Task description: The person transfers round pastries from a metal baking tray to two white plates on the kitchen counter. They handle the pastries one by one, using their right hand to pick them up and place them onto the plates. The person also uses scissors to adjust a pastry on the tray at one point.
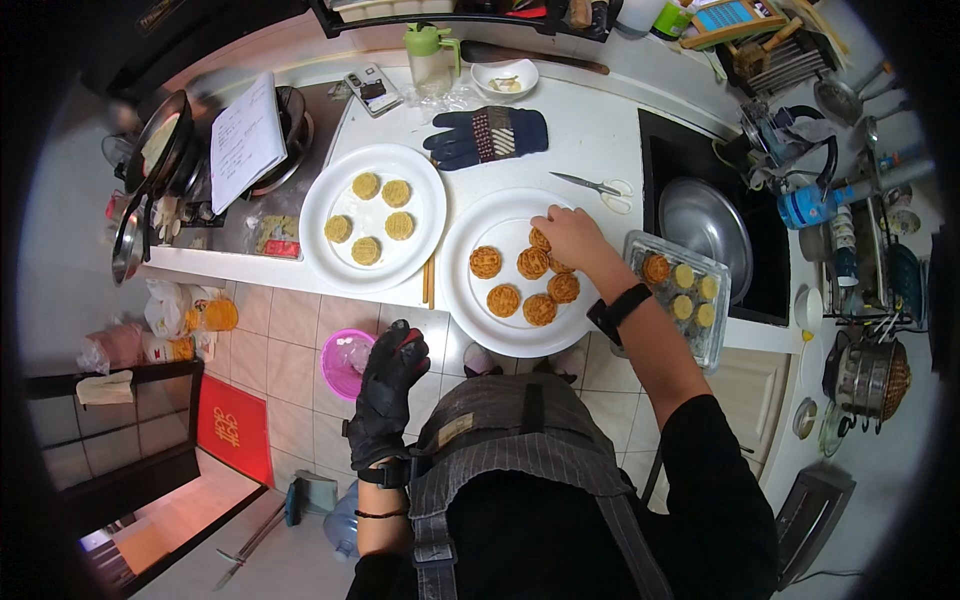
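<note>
My bare right hand reaches over a white plate, its fingertips on a browned mooncake near the far rim. Several more browned mooncakes lie on that plate. My left hand, in a black glove, hangs before the counter with nothing visible in it. A second white plate carries several pale, unbrowned mooncakes. Under my right forearm, a clear rectangular dish holds one browned mooncake and several pale yellow rounds.
Scissors, a knitted glove and chopsticks lie on the counter. A white bowl and a green-lidded jug stand behind. Right is a sink with a metal basin; left, pans and a notebook. A pink bin stands below.
</note>
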Demonstrator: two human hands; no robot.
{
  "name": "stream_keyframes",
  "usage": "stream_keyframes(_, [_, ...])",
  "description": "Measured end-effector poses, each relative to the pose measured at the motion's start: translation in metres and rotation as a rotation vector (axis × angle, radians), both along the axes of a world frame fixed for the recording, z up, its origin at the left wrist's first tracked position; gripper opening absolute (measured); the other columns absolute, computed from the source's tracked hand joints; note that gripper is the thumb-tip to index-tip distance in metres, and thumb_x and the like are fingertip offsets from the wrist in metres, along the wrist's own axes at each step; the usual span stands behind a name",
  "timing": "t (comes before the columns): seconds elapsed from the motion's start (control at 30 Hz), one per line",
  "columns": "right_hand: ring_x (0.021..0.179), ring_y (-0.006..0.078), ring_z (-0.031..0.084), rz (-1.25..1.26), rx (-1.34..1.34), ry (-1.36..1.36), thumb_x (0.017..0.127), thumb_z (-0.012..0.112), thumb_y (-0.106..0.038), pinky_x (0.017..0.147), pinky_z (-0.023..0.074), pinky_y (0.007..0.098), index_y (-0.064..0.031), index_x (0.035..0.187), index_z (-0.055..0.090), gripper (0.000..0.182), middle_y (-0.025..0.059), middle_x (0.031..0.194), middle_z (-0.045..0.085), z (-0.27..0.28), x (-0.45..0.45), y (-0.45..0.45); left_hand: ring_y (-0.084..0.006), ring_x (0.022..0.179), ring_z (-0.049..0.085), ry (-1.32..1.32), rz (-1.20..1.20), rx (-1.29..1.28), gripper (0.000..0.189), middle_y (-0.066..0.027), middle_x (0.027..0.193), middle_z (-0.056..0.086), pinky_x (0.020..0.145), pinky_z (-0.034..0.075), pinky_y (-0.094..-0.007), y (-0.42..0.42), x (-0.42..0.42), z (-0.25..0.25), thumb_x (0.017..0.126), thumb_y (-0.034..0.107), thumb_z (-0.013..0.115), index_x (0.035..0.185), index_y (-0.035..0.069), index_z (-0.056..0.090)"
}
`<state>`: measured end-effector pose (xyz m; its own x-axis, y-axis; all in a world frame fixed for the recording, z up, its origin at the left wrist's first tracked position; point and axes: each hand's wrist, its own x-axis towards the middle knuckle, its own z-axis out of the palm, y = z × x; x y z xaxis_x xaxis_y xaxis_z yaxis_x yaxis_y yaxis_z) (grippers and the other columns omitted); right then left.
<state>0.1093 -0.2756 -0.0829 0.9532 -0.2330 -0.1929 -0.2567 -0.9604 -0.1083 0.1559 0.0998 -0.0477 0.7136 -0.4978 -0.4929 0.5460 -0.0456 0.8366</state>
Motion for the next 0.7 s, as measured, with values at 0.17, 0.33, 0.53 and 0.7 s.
stream_keyframes(0.17, [0.109,0.0253,0.057,0.096,0.016,-0.295,0.079,0.059,0.002,0.094,0.0443,0.0383,-0.0113,0.123,0.066,0.046,0.0058,0.112,0.064,-0.005,-0.013,0.004,-0.0256,0.123,0.057,0.004,-0.016,-0.036,0.052,-0.0139,0.14,0.051,0.1,0.054,-0.0379,-0.007,0.003,0.009,0.097,0.026,0.067,0.138,-0.002,0.052])
stream_keyframes(0.33, [0.113,0.0242,0.055,0.259,0.177,-0.158,0.079,0.06,0.001,0.098,0.0429,0.0372,-0.009,0.124,0.065,0.046,0.0058,0.122,0.064,0.016,-0.018,0.038,-0.0246,0.123,0.057,-0.006,-0.031,-0.057,0.052,-0.0143,0.139,0.053,0.1,0.054,-0.0379,-0.002,0.003,-0.001,0.096,0.022,0.066,0.139,-0.002,0.051])
stream_keyframes(0.53, [0.113,0.0248,0.054,0.152,0.027,-0.215,0.079,0.062,0.001,0.099,0.0429,0.0357,-0.0078,0.122,0.065,0.044,0.005,0.115,0.066,0.001,-0.029,0.047,-0.0255,0.125,0.056,0.03,-0.03,-0.055,0.048,-0.0138,0.142,0.051,0.101,0.054,-0.0377,-0.004,0.005,0.004,0.095,0.022,0.067,0.136,0.0,0.054])
stream_keyframes(0.7, [0.111,0.0249,0.053,0.198,0.119,-0.172,0.083,0.06,-0.005,0.098,0.0422,0.0372,-0.0082,0.118,0.066,0.035,0.0053,0.108,0.066,0.009,-0.029,0.05,-0.0253,0.123,0.058,-0.017,-0.033,-0.059,0.052,-0.0144,0.137,0.055,0.101,0.053,-0.0377,-0.001,0.005,-0.001,0.095,0.022,0.067,0.139,0.0,0.052])
